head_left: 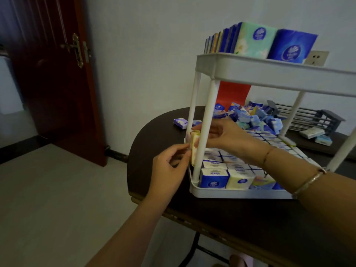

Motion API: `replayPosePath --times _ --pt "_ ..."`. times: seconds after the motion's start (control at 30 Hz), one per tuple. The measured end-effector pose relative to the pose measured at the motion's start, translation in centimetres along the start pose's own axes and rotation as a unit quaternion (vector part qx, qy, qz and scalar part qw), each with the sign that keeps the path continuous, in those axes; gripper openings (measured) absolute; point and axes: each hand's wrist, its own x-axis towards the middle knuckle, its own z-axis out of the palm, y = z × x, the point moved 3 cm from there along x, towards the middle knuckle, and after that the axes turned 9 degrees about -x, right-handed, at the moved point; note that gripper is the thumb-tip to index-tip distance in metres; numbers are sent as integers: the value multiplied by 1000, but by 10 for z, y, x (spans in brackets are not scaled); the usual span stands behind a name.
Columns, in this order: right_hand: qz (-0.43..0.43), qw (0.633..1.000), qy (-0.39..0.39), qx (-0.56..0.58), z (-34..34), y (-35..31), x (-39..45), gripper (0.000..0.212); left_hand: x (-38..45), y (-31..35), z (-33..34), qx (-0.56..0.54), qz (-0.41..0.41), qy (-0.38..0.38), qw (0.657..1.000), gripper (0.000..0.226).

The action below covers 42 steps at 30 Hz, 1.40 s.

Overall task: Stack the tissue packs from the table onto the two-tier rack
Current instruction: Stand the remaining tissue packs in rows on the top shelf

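A white two-tier rack [269, 73] stands on the dark table [240, 218]. Its lower tray [231, 194] holds rows of upright tissue packs [212, 178]. Several more packs [252, 40] stand in a row on the top tier. At the rack's left end, a cream and pink tissue pack [193, 149] is held on edge beside the front-left post. My left hand [169, 168] pinches it from outside the rack. My right hand [225, 135] reaches between the tiers and grips its far side. A loose pile of packs [254, 117] lies on the table behind the rack.
Two stray packs [181, 123] lie at the table's far left edge, and two more [316, 135] sit at the right near a grey wire rack [312, 117]. A brown door [57, 74] and grey floor are to the left. A wall socket [316, 57] shows behind the rack.
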Motion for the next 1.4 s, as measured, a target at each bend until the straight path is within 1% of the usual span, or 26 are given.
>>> replayPosePath --times 0.1,0.17,0.3,0.4,0.47,0.53,0.6,0.67,0.7,0.73,0.83,0.9,0.97,1.07,1.13,1.2,1.3,1.4 --pt "-34 997 34 -54 2 -4 -3 36 -2 4 2 -2 12 -5 1000 22" --pt "-53 992 44 -104 5 -7 -5 35 -2 5 2 6 7 -8 1000 20" --pt "-42 987 15 -153 12 -2 -9 37 0 -1 1 79 -5 -18 997 14" --pt "-41 985 -12 -169 12 -2 -16 38 4 -7 5 142 -1 -49 989 14" --pt "-42 983 -33 -178 11 -4 -21 37 8 -11 5 153 -2 -65 986 18" --pt "-58 977 -55 -197 12 -4 -25 36 10 -15 4 141 -23 -59 988 18" --pt "-85 950 -87 -287 15 -2 -27 36 10 -16 2 117 -61 -33 991 14" --pt "-74 916 -107 -380 15 7 -25 51 8 -15 1 88 -88 -4 992 15" --pt "-60 909 -112 -397 15 9 -24 55 7 -13 0 80 -91 4 993 18" --pt "-58 909 -115 -395 15 11 -24 56 6 -11 -1 77 -92 0 993 21" --pt "-73 934 -104 -333 14 11 -29 55 1 -4 -2 74 -99 -37 992 28" --pt "-39 954 -75 -287 8 16 -39 58 -6 1 -3 60 -112 -46 991 34" --pt "-18 960 -48 -276 2 25 -49 60 -15 6 2 35 -147 -72 986 39" --pt "15 934 -20 -357 -10 37 -61 59 -29 10 16 -12 -203 -96 974 49" --pt "60 912 -34 -404 -17 44 -69 63 -33 12 25 -21 -219 -87 972 53" --pt "90 889 -59 -445 -19 50 -73 65 -31 13 30 -2 -215 -66 975 53" --pt "115 885 -87 -443 -19 52 -71 66 -25 13 32 42 -200 -70 976 56" --pt "131 883 -96 -440 -21 51 -68 67 -18 16 31 82 -190 -113 972 65"
